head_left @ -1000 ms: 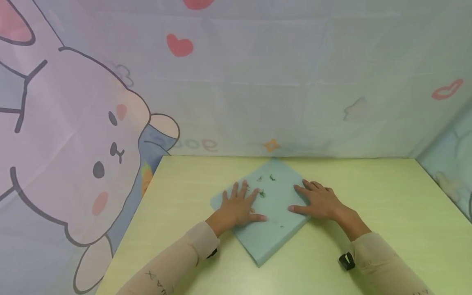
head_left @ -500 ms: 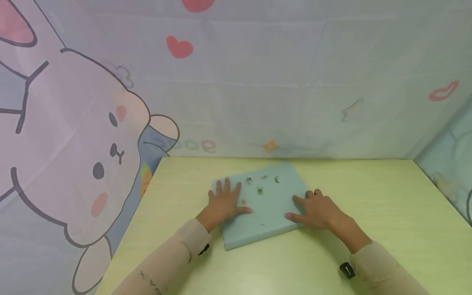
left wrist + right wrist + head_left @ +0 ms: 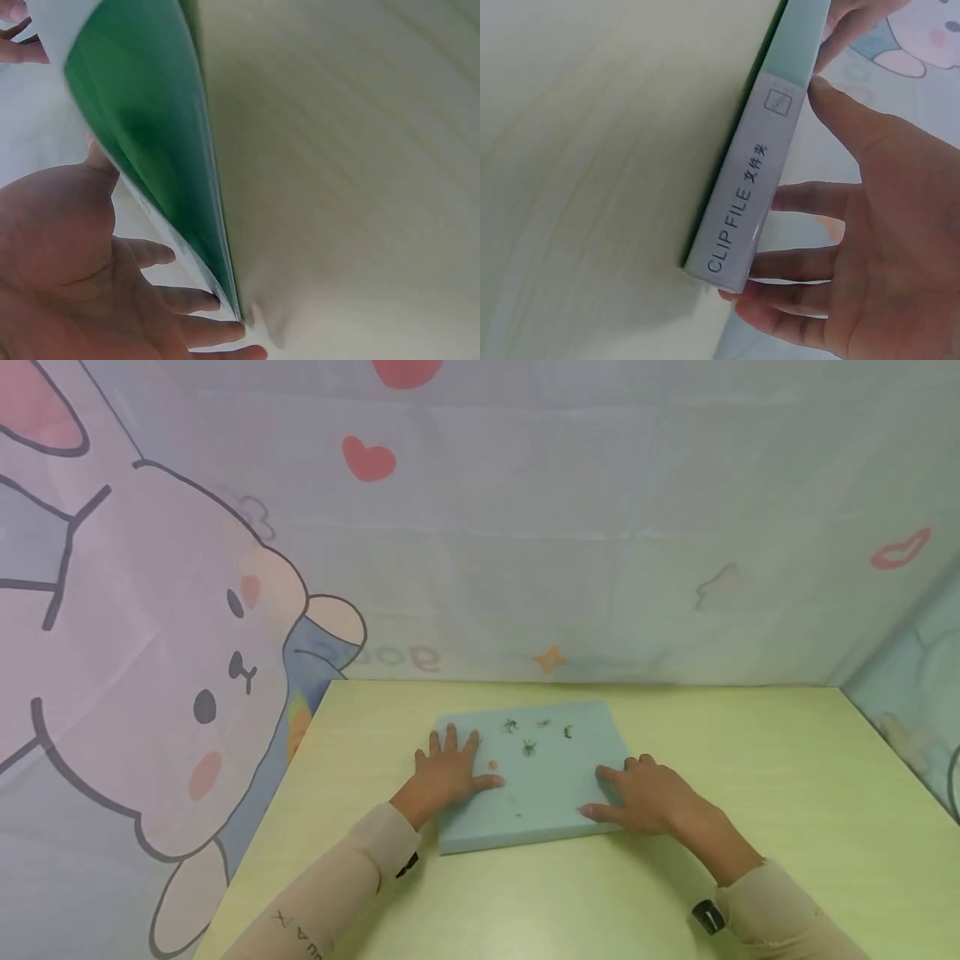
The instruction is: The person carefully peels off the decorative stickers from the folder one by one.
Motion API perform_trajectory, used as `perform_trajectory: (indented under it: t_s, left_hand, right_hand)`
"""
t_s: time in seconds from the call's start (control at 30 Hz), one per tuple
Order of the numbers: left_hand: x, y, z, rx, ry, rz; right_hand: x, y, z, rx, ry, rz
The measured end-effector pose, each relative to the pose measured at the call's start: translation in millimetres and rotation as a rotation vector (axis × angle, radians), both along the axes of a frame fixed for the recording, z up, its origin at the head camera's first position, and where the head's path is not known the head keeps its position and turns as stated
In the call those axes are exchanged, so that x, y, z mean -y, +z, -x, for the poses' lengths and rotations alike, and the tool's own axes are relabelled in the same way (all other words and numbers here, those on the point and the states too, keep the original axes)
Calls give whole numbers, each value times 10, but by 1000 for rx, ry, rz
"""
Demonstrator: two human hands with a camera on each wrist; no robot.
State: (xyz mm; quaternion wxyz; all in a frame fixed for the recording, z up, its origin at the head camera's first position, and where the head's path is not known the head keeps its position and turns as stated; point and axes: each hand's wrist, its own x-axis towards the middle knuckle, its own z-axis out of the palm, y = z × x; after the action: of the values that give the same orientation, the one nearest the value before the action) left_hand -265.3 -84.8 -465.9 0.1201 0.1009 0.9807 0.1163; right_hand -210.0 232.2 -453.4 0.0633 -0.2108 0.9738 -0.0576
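A pale mint clip file folder (image 3: 547, 789) lies on the table with its spine toward the near side. Small dark green motifs and an orange spot mark its cover. My left hand (image 3: 446, 774) rests spread over the folder's left part, thumb pointing inward. At the right edge, my right hand (image 3: 648, 795) touches the folder, thumb and index finger over the cover. In the right wrist view the white spine label (image 3: 739, 180) reads "CLIP FILE". The left wrist view shows the folder's green inside (image 3: 142, 120) between its gaping covers.
The light yellow table (image 3: 787, 793) ends at the back against a hanging cloth (image 3: 660, 527) printed with hearts and a large rabbit (image 3: 210, 652). Small black devices sit at both cuffs, such as the right one (image 3: 708, 917).
The folder has turned from a diamond angle to nearly square with the table's back edge. My left hand has moved left with it; my right hand has shifted slightly nearer.
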Motion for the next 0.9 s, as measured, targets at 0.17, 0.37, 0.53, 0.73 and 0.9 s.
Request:
perform_trajectory:
  t_s: [0.17,0.37,0.53,0.73,0.9]
  left_hand:
    - [-68,33,-94,-6,-24,-10]
    - [-288,50,-314,0,-29,-17]
    - [-402,30,-450,1,-4,47]
    - [-354,28,-460,9,3,83]
    - [-249,39,-406,4,-10,57]
  right_hand:
    - [-90,-65,62,-1,-5,24]
    - [-195,-138,172,-3,9,98]
    - [-231,-178,276,5,17,168]
    - [-230,-224,323,91,0,201]
    - [-213,-206,290,113,5,191]
